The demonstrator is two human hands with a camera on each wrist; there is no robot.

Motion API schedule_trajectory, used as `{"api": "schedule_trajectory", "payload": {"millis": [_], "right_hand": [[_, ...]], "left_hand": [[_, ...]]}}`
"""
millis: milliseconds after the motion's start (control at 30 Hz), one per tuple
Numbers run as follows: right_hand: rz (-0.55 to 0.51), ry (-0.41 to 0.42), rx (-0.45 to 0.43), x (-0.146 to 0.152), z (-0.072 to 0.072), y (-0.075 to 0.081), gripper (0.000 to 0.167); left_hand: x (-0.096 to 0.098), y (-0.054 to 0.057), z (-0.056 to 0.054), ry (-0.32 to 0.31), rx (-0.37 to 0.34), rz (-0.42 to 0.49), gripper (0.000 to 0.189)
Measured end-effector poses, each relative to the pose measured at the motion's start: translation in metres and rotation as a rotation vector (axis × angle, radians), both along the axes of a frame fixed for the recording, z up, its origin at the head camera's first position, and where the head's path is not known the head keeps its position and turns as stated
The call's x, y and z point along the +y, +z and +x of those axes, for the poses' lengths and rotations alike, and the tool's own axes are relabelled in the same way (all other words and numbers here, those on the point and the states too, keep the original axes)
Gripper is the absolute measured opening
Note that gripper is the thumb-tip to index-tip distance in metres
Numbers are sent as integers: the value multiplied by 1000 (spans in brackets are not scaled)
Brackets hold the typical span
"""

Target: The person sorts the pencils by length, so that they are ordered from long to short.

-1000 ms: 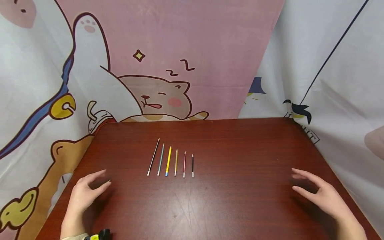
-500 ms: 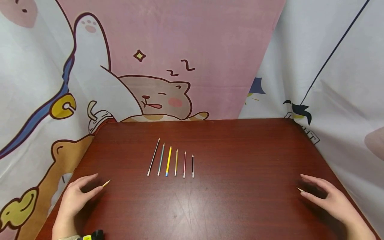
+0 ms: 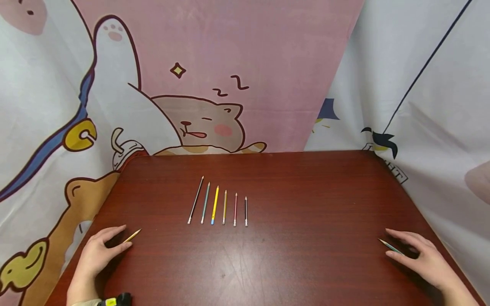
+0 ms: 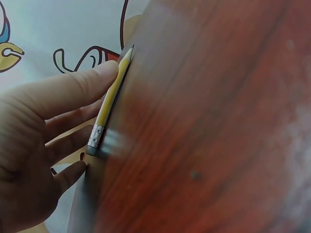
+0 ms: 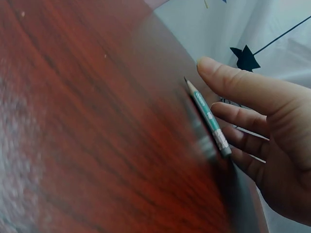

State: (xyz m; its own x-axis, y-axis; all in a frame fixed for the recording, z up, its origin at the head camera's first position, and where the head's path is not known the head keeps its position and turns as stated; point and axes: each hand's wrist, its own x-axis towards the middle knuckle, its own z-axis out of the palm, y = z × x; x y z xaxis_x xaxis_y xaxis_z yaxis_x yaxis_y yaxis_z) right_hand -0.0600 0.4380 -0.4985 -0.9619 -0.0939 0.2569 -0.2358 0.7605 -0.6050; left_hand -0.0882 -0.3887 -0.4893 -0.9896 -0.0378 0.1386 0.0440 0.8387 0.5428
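A short yellow pencil [image 3: 132, 236] with a grey eraser lies on the table at the left. Around it, my left hand [image 3: 95, 255] stays loosely spread, its thumb close to the pencil in the left wrist view; whether they touch I cannot tell. On the right lies a short green pencil [image 5: 206, 112], its sharpened tip pointing away from me. My right hand [image 3: 425, 259] is beside it, thumb and fingers apart and not gripping it. Several longer pencils [image 3: 215, 205] form a row left of the table's middle, tips away from me, lengths falling from left to right.
The reddish-brown wooden table [image 3: 306, 204] has scratches and a glare patch near its front middle. Behind and at both sides hangs a printed cloth [image 3: 268, 63] with cartoon animals. A black and yellow wrist strap [image 3: 116, 301] shows at my left wrist.
Both hands have drawn outward, the right one also toward me. The yellow and green pencils, hidden by the hands at first, now show on the table. The row is unmoved.
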Motion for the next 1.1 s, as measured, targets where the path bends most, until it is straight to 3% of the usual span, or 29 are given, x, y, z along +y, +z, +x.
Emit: {"api": "schedule_trajectory", "payload": {"millis": [233, 433, 600, 1100], "right_hand": [[6, 12, 59, 4, 3, -8, 64], [6, 7, 93, 6, 3, -14, 61], [22, -24, 102, 7, 4, -18, 58], [19, -110, 115, 8, 6, -25, 42]], "left_hand": [[-3, -7, -1, -16, 44, 8, 57], [-3, -9, -1, -6, 28, 8, 57], [-4, -11, 0, 11, 4, 8, 55], [-2, -11, 0, 44, 39, 26, 42]]}}
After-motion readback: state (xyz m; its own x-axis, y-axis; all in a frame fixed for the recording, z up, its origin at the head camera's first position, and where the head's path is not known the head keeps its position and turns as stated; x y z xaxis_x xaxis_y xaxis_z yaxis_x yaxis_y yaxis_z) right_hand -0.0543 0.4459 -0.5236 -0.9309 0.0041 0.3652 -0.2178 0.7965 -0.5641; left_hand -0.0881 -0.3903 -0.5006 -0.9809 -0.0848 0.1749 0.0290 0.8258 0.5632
